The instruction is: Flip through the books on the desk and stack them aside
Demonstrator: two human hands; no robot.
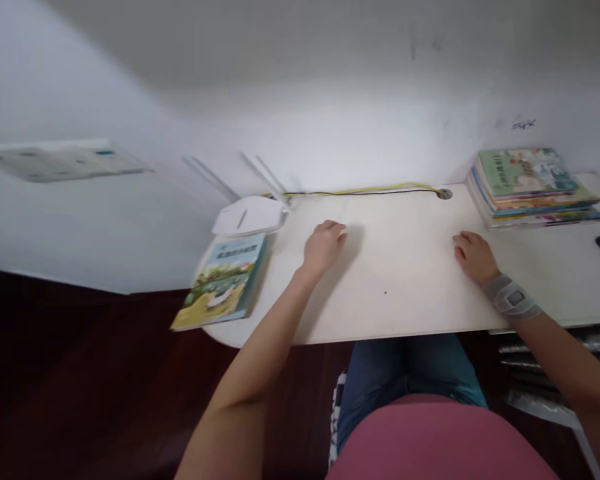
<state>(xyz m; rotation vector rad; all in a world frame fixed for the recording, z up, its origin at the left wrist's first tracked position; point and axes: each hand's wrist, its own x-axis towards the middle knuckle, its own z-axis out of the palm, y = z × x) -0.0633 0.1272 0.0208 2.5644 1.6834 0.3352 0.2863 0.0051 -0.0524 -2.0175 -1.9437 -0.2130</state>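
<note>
My left hand [325,247] is over the middle of the white desk [400,300], its fingers loosely bent and a little apart from the thumb. Nothing shows in it, and a shadow falls on the desktop beside it. Further right, my right hand [475,257] has half-curled fingers with a gap to the thumb, also without anything visible. Around that wrist is a translucent grey band [513,297]. A picture-covered book [223,280] lies left of my left hand. The stack of books [530,187] is beyond my right hand.
A white router [250,215] with upright antennas stands at the back left. Yellow and black cables [370,191] run along the wall to a round desk hole [445,194]. A wall socket panel [65,160] is at left. Plastic-wrapped items [540,363] sit below the desk at right.
</note>
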